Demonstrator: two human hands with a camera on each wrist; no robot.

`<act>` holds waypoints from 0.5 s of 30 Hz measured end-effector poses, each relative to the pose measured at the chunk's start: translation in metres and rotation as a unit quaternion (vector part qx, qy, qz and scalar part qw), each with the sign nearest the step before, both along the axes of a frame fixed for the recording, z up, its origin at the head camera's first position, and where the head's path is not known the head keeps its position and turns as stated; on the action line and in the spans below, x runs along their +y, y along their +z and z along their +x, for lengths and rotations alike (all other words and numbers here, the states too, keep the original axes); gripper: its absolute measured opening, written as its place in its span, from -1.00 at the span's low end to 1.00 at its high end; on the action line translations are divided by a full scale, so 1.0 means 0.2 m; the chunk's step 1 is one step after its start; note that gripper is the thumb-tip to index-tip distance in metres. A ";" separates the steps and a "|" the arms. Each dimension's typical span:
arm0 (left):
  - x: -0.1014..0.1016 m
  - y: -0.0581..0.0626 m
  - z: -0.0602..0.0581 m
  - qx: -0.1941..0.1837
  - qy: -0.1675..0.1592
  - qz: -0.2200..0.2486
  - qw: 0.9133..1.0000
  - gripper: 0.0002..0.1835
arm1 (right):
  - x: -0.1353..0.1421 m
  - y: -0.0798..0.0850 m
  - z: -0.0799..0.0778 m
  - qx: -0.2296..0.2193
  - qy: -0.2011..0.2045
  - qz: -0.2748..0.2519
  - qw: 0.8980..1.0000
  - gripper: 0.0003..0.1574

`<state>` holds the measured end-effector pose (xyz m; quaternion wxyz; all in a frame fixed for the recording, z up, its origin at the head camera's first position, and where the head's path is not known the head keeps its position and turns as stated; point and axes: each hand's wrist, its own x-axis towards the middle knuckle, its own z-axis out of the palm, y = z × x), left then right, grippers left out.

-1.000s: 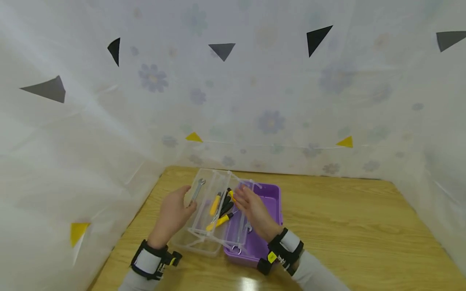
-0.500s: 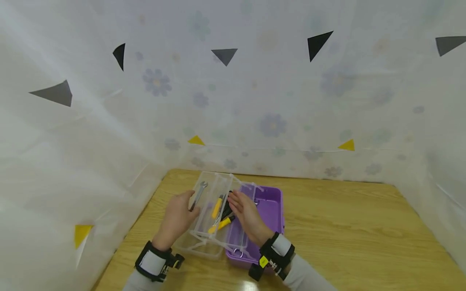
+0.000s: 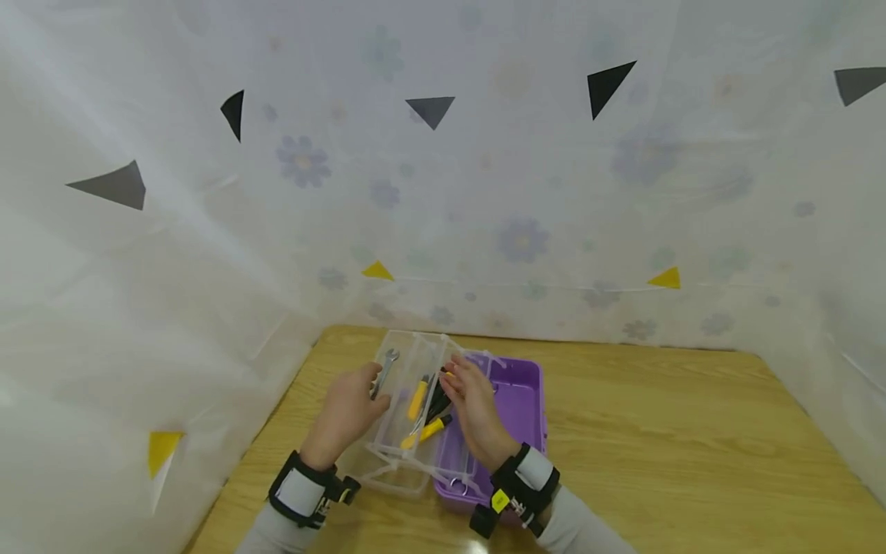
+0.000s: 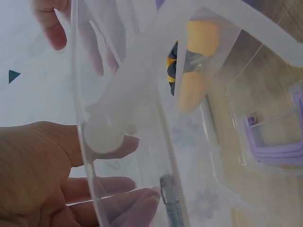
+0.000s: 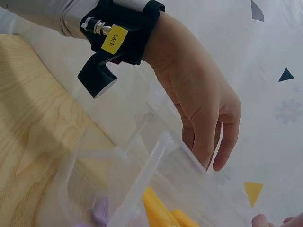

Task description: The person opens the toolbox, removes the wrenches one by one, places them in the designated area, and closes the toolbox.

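Observation:
On the table lies a purple toolbox (image 3: 527, 396) with clear trays (image 3: 418, 346) swung out to its left. My left hand (image 3: 346, 408) reaches over the left tray's outer wall, fingers pointing down near a wrench (image 3: 390, 362). In the left wrist view its fingertips show through the clear wall, close to the wrench (image 4: 172, 201). My right hand (image 3: 477, 412) hovers over the tray's inner side with loosely bent fingers. Beside it lie several yellow-and-black-handled tools (image 3: 418, 398) and black handles (image 3: 438, 404). Whether its fingertips touch a tool is hidden.
A clear lid (image 3: 388, 478) lies at the box's left front. A ring-shaped wrench end (image 3: 458, 486) shows in the purple box's front corner. The wooden table (image 3: 644, 438) extends right, up to a white flowered sheet (image 3: 519, 192) at the back.
My right hand has shifted left and inward over the yellow-and-black tools. The left hand stays by the wrench. The whole head view has drifted slightly; the box keeps its place.

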<state>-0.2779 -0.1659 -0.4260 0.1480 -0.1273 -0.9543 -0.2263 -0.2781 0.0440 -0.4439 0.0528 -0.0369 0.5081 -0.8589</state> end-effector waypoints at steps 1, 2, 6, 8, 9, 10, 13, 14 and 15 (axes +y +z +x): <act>0.00 0.00 0.00 -0.004 0.000 0.005 1.000 -0.58 | 0.00 0.00 0.00 0.001 0.016 -0.009 1.000 -0.30; 0.01 0.00 0.00 -0.003 0.002 0.006 1.000 -0.59 | 0.00 0.01 0.00 0.002 0.035 -0.017 0.999 -0.28; 0.02 0.00 -0.02 0.001 0.013 -0.003 1.000 -0.74 | 0.00 0.04 -0.01 0.001 0.104 -0.019 0.994 -0.23; 0.03 0.01 -0.03 -0.003 0.019 -0.016 1.000 -0.81 | -0.02 0.06 -0.02 -0.006 0.124 -0.022 0.992 -0.22; 0.03 0.02 -0.03 -0.006 0.021 -0.021 1.000 -0.82 | -0.03 0.07 -0.02 -0.013 0.131 -0.027 0.991 -0.22; 0.04 0.03 -0.03 -0.010 0.023 -0.028 0.999 -0.81 | -0.04 0.08 -0.02 -0.019 0.138 -0.032 0.990 -0.22; 0.05 0.04 -0.04 -0.007 0.024 -0.052 0.998 -0.78 | -0.07 0.10 -0.03 -0.045 0.155 -0.057 0.985 -0.22; 0.05 0.04 -0.04 -0.004 0.023 -0.059 0.998 -0.76 | -0.08 0.11 -0.04 -0.052 0.159 -0.062 0.984 -0.22; 0.05 0.04 -0.04 0.006 0.019 -0.069 0.997 -0.73 | -0.09 0.11 -0.04 -0.059 0.161 -0.067 0.983 -0.23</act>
